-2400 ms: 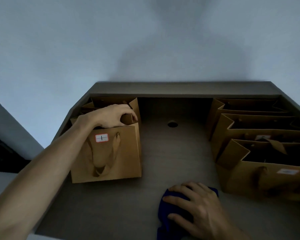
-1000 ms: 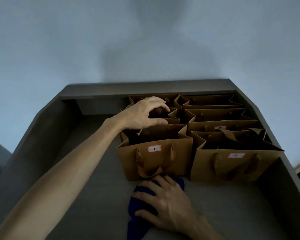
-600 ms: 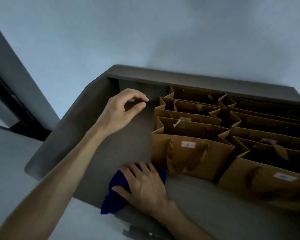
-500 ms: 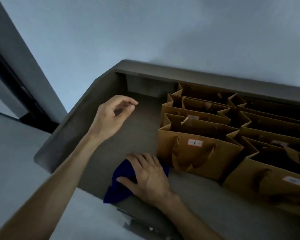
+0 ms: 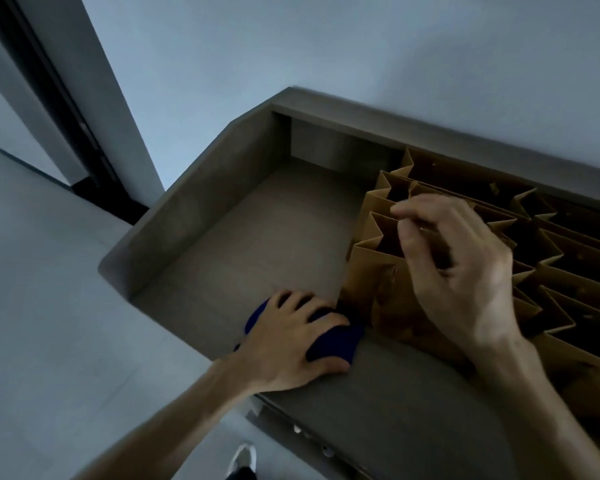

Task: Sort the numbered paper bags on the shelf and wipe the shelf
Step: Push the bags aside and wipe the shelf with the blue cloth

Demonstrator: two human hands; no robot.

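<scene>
Several brown paper bags [image 5: 368, 292] stand packed in rows on the right part of the grey shelf [image 5: 257, 237]; their labels are hidden. My left hand [image 5: 291, 341] lies over a bunched blue cloth [image 5: 336, 344] at the shelf's front edge, fingers and thumb curled round it, just left of the front bag. My right hand [image 5: 458, 278] hovers above the front-left bags with loosely curled fingers and holds nothing I can see.
The left half of the shelf floor is bare, bounded by a low side wall [image 5: 187, 216] and a back wall [image 5: 343, 150]. A dark door frame [image 5: 59, 98] stands at the far left. A shoe [image 5: 243, 459] shows on the pale floor below.
The hands swapped: my left hand came down onto the cloth, and my right hand left it and rose over the bags. The view swung left and down.
</scene>
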